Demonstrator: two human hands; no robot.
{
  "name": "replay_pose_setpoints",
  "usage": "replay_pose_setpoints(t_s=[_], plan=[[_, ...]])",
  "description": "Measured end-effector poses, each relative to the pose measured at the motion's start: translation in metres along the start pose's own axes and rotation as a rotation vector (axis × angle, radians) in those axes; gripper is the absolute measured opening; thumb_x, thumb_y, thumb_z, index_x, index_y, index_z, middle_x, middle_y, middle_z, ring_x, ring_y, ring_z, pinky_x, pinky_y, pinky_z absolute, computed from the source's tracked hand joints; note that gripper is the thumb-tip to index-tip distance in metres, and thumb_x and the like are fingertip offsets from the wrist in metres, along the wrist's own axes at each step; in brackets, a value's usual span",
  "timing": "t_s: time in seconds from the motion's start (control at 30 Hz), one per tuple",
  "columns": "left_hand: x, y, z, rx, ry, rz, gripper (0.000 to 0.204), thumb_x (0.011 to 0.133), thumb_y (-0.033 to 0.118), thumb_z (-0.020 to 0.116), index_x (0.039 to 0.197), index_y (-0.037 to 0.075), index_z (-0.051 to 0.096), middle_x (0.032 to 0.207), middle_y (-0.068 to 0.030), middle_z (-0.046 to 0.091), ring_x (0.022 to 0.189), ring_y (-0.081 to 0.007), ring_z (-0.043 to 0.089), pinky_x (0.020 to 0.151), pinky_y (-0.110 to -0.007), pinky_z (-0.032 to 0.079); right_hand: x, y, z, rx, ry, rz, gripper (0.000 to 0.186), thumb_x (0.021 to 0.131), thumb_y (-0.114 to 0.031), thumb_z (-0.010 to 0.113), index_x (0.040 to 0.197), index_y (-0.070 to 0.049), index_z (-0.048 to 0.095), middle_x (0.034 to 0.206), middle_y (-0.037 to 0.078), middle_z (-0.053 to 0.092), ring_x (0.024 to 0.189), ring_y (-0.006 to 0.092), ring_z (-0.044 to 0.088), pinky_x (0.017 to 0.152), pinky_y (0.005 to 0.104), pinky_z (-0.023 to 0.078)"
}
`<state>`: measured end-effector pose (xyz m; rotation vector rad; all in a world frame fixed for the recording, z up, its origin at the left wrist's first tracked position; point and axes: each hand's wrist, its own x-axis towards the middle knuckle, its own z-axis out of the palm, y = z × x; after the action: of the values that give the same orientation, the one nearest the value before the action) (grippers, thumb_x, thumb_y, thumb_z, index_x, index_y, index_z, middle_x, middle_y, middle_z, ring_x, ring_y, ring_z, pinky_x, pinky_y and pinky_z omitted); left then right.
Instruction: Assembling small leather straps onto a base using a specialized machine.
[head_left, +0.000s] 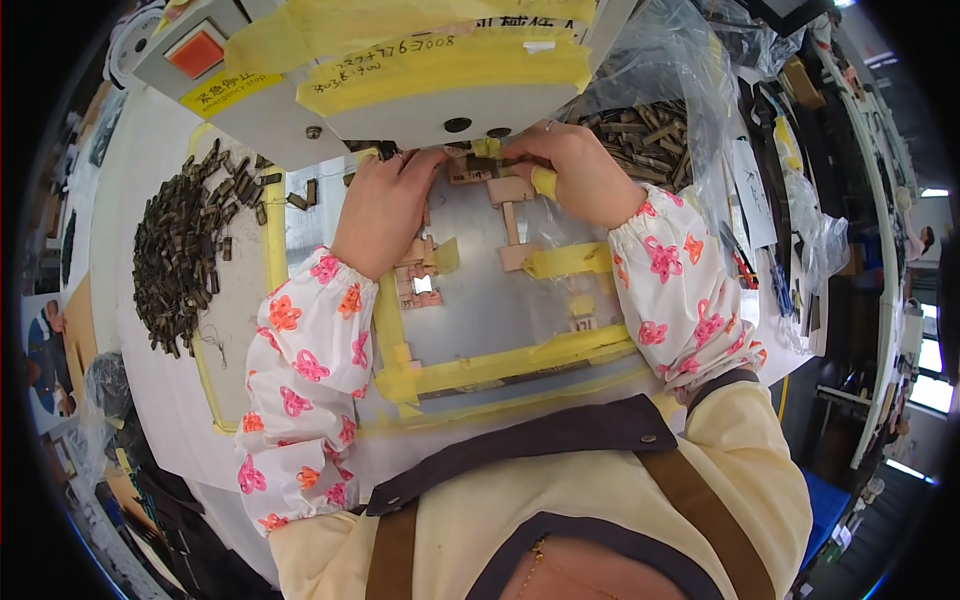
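Observation:
My left hand (pixel 385 208) reaches to the lower front edge of a white machine (pixel 400 120), its fingers bent and pressed together. What they hold, if anything, is hidden. Opposite it, my right hand (pixel 590 178) has its thumb and fingers closed in a pinch at the same edge; a small piece there is too hidden to name. Yellow tape (pixel 543 182) wraps one of its digits. Between the hands lies a tan block (pixel 468 172) on a grey metal plate (pixel 465 310). Other tan blocks (pixel 512 192) are fixed around it, some with yellow tape (pixel 570 261).
A heap of small dark brown pieces (pixel 175 260) lies to the left, with several strays near the plate. Another heap (pixel 645 135) sits at the far right beside clear plastic sheeting (pixel 680 60). A red button (pixel 195 50) is on the machine. Hand tools (pixel 782 285) lie at right.

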<state>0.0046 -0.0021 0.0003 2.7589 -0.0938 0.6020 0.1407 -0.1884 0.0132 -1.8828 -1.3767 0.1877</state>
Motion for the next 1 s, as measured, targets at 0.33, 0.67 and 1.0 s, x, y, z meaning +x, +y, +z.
replay_pose_setpoints(t_s=[0.33, 0.67, 1.0], plan=[[-0.005, -0.005, 0.004, -0.046, 0.045, 0.047, 0.032, 0.071, -0.003, 0.052, 0.101, 0.006, 0.058, 0.094, -0.0122, 0.061, 0.072, -0.0329, 0.052, 0.066, -0.038, 0.043, 0.000, 0.007, 0.001, -0.105, -0.007, -0.040, 0.022, 0.071, 0.004, 0.058, 0.092, 0.002, 0.065, 0.083, 0.017, 0.059, 0.079, 0.0352, 0.058, 0.072, 0.0393, 0.047], [-0.005, -0.002, 0.002, -0.038, -0.027, 0.048, 0.038, 0.069, -0.001, 0.054, 0.104, 0.014, 0.062, 0.095, -0.0115, 0.059, 0.076, -0.0298, 0.054, 0.067, -0.038, 0.046, 0.000, 0.013, 0.010, -0.104, 0.068, -0.075, 0.023, 0.069, 0.004, 0.057, 0.090, 0.000, 0.066, 0.082, 0.015, 0.060, 0.078, 0.0334, 0.059, 0.070, 0.0377, 0.048], [-0.002, 0.001, 0.003, -0.080, -0.031, 0.074, 0.037, 0.072, -0.004, 0.053, 0.103, 0.014, 0.063, 0.094, -0.0126, 0.056, 0.080, -0.0318, 0.054, 0.069, -0.038, 0.045, 0.004, -0.001, 0.023, -0.187, 0.145, -0.073, 0.017, 0.069, -0.001, 0.059, 0.084, -0.004, 0.066, 0.084, 0.012, 0.061, 0.078, 0.0318, 0.059, 0.068, 0.0389, 0.049]])
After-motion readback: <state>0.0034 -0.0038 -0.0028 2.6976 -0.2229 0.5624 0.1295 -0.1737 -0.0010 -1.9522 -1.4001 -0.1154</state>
